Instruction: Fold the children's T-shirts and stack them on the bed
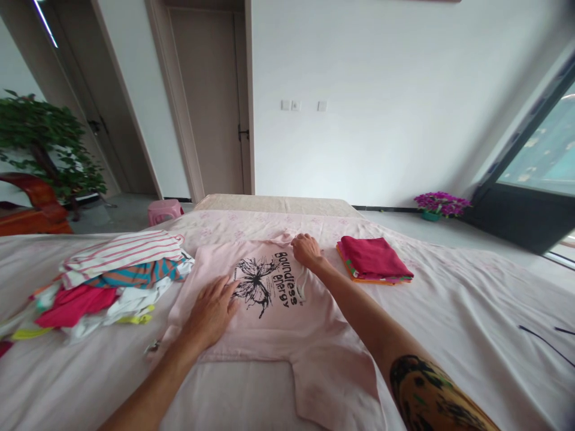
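A pink T-shirt [269, 335] lies spread on the cloth-covered surface, its collar to the right and one sleeve toward me. Black butterfly print and the words "Boundless energy" show on its front. My left hand [213, 308] rests flat on the shirt beside the butterfly, fingers stretched out. At the far shoulder, my right hand [307, 250] has its fingers closed on the bunched fabric; the fingertips are partly hidden. To the right of that hand sits a folded stack of clothes [375, 257], dark red on top.
Left of the shirt is a loose heap of clothes [121, 263], striped, red and white. A pale patterned cloth [449, 347] covers the surface. Dark cords [545, 344] lie at the right. Beyond stand a pink stool [165, 210], a potted plant [49, 143] and purple flowers [442, 203].
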Available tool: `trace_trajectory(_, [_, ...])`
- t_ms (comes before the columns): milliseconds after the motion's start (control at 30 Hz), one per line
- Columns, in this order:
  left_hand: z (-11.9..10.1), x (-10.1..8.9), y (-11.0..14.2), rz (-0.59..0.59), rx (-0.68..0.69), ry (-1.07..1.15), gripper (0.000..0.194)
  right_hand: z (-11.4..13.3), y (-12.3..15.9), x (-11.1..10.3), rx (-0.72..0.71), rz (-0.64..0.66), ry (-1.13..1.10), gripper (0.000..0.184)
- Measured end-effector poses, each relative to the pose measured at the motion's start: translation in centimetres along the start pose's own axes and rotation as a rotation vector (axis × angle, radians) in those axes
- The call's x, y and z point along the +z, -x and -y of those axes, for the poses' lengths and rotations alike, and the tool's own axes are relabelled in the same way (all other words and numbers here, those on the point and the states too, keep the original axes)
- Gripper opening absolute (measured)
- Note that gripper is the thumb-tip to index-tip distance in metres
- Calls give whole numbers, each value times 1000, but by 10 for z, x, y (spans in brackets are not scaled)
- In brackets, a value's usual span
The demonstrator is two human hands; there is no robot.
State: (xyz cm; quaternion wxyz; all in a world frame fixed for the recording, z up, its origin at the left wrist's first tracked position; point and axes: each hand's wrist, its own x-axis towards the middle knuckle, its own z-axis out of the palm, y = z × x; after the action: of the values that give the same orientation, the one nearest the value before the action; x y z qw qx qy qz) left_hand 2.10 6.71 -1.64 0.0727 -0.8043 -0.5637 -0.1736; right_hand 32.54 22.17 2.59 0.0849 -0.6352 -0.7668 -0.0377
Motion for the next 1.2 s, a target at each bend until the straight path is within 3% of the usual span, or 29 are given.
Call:
trace_trajectory(133, [1,2,0,-8,-1,2,46,11,-25,-1,28,34,-26,35])
trace_trajectory(333, [1,1,-1,-1,-2,-4,46,19,-56,0,3,2,-135,61])
trace_trajectory(500, [2,2,-1,-5,8,10,45,26,-36,19,-71,67,-129,47])
trace_trajectory(600, [2,-1,-1,11,8,25,45,26,-27,26,-40,108,-89,53])
trace_trajectory(767, [1,-7,-3,50,-25,60,46,15,-15,15,32,97,-34,55])
trace_trajectory(933, [5,-8,-3,72,-7,89,47,5,35,-10,-2,62,-21,53])
trace_trajectory(1200, [1,-19,13,97,131,111,48,-8,162,-44,-195,-15,-187,42])
